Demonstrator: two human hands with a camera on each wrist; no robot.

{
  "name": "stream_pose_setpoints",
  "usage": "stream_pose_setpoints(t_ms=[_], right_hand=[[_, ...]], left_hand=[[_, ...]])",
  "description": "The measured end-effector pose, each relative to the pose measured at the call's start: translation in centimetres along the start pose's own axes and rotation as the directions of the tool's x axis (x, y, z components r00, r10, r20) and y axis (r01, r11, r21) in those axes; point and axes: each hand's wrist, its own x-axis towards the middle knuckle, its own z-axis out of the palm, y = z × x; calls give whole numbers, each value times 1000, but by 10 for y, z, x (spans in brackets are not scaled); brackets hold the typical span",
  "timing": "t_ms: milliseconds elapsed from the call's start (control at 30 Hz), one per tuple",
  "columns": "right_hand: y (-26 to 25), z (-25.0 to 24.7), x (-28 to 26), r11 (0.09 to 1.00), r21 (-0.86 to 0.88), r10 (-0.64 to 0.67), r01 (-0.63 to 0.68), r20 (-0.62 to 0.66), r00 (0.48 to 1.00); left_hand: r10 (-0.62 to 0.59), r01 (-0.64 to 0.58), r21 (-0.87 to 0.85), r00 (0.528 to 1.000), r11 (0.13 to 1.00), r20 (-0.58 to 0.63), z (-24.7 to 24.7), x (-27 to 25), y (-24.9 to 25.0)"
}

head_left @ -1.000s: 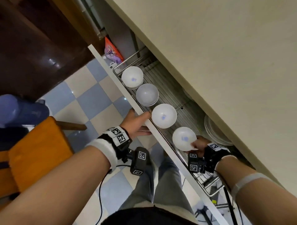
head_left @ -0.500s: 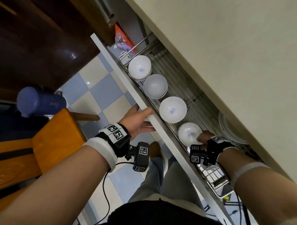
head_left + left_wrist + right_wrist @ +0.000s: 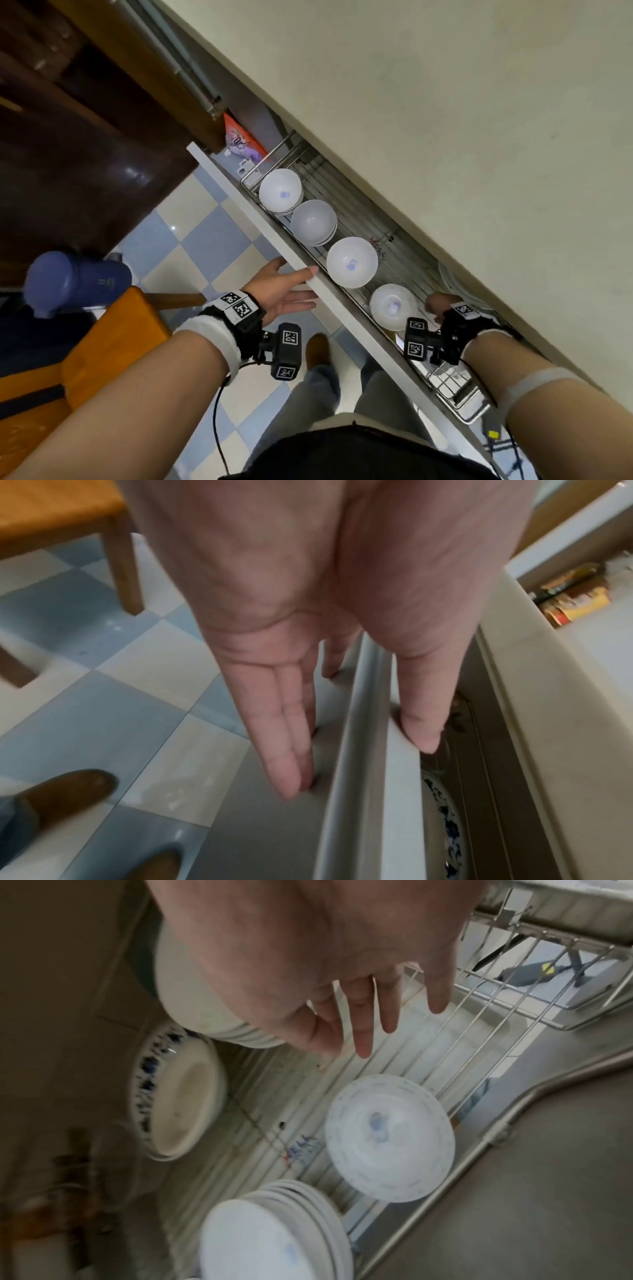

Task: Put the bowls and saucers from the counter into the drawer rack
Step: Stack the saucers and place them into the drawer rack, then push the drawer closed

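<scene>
Left hand (image 3: 277,294) on the white drawer front (image 3: 260,233): fingers straight against its outer face, thumb hooked over the top edge. Likely steadying the drawer so the rack stays put during loading.

Wire drawer rack (image 3: 455,394) holds a row of white bowls along the front: far stack (image 3: 280,192), second stack (image 3: 313,222), a larger bowl (image 3: 351,262), then a saucer stack (image 3: 392,306) nearest. Blue-patterned dish (image 3: 171,1093) stands on edge further back, beside more white plates (image 3: 192,999).

Right hand (image 3: 440,305) inside the rack just beside the saucer stack, fingers loose and spread, holding nothing; looks like a piece just set down. Counter (image 3: 445,102) overhangs above; no dishes visible on it.
</scene>
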Motion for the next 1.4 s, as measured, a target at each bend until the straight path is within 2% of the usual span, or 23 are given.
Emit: stream_pose_setpoints(t_ms=[33,100,167,233,300,467,567,666,733,833,866,900,1100,1200,1400], right_hand=[[-4,-3,-10,996,88,-26,30,-50,998],[-22,1,-35,962,274,11,18,-107,994],[-41,9,-71,848,529,83,-25,-87,993],[-51,20,-102,775,631,76,-20,-62,995],[-59,28,-131,749,663,60,-13,-48,997],[-52,71,-190,643,757,49,115,-191,980],[-35,100,-219,613,784,125,96,-217,968],[-10,130,-232,531,847,215,20,-158,964],[2,149,-233,419,908,221,22,-126,967],[-3,155,-227,44,970,197,238,-242,950],[-9,152,-227,-41,954,188,298,-285,940],[-16,146,-228,-83,940,175,330,-312,934],[-56,94,-220,-83,930,228,358,-332,915],[-67,77,-204,-68,924,267,375,-346,900],[-72,53,-181,-23,914,203,405,-392,897]], left_hand=[[0,0,43,1000,999,9,0,-1,6],[10,-12,96,1000,995,26,-4,-1,20],[38,-40,75,999,996,31,-14,1,37],[60,-62,34,998,998,34,-27,8,55],[56,-58,40,997,997,45,-33,18,67],[-42,23,114,984,993,172,-41,35,91],[-100,72,134,971,988,218,-36,30,108],[-127,88,165,961,982,246,-27,28,127],[-152,104,197,957,975,248,-20,34,135],[-154,82,263,952,961,265,-7,27,147],[-154,75,278,950,958,272,-3,27,150],[-157,74,290,949,954,275,1,27,152],[-86,-3,328,962,945,258,30,38,169],[-86,9,338,974,941,212,42,54,178],[-92,13,285,959,958,268,55,61,189]])
